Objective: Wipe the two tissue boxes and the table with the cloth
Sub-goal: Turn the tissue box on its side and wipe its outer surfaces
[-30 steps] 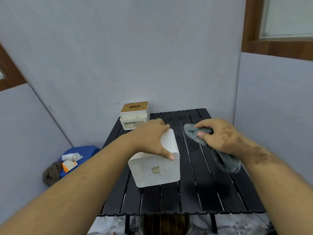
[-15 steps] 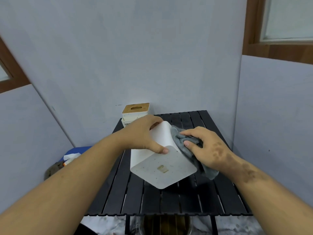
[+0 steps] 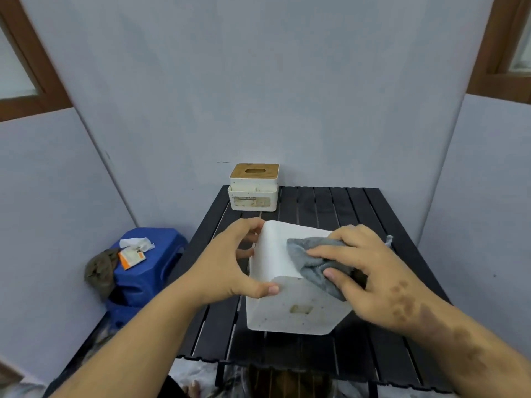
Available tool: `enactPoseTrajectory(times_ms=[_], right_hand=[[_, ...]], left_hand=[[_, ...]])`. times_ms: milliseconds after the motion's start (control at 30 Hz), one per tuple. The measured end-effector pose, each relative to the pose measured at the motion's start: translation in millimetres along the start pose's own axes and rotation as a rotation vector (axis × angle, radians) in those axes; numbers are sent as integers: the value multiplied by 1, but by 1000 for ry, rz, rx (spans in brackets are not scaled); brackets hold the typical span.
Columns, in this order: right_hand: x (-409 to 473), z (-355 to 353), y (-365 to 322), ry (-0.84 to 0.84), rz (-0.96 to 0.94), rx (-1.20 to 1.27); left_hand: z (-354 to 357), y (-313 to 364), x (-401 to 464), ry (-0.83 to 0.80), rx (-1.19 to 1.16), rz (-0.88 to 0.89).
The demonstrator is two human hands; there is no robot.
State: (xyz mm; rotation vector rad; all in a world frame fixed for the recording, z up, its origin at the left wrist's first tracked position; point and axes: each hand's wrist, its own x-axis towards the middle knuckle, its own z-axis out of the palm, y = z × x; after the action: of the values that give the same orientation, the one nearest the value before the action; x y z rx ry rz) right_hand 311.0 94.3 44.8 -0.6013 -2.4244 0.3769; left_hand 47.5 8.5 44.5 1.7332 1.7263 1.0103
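Note:
A white tissue box [image 3: 275, 254] lies tipped over above the black slatted table [image 3: 324, 205], its speckled bottom facing me. My left hand [image 3: 230, 262] grips its left side, thumb on the near edge. My right hand [image 3: 370, 274] presses a grey cloth [image 3: 313, 262] flat against the box's upper side. A second tissue box [image 3: 254, 188], white with a wooden lid, stands upright at the table's far left corner, untouched.
Grey walls close in behind and on both sides of the table. A blue stool [image 3: 146, 265] to the left carries a small orange-and-white packet, crumpled paper and a brown rag. The table's near edge [image 3: 287, 366] runs just under my forearms.
My right hand brought the cloth from the table's right side onto the white box. My left hand turned the box, so the wiped side now faces up.

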Motion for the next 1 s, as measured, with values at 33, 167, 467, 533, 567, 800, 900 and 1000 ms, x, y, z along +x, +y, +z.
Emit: enactPoseTrajectory(times_ms=[33,167,467,533,567,800,900,1000], right_hand=[[-1,-6,10,-3,52,22],[5,-8,26,94,246,79],[39,22,-3,125,182,-27],[35,9,22,158,315,62],[34,6,28,159,338,78],[56,33,-46,67,53,-108],[52,21,-7,55,155,-55],[39,2,27,85,319,121]], left_hand=[[-1,-3,-2,0,-5,0],[-4,-12,-7,8,-19,13],[-3,-15,-14,23,-26,114],[-3,-15,-17,33,-25,106],[-2,-16,-18,37,-24,103],[0,-20,-27,63,-46,139],[-1,-20,-28,64,-32,114],[-3,-25,-28,44,-24,73]])
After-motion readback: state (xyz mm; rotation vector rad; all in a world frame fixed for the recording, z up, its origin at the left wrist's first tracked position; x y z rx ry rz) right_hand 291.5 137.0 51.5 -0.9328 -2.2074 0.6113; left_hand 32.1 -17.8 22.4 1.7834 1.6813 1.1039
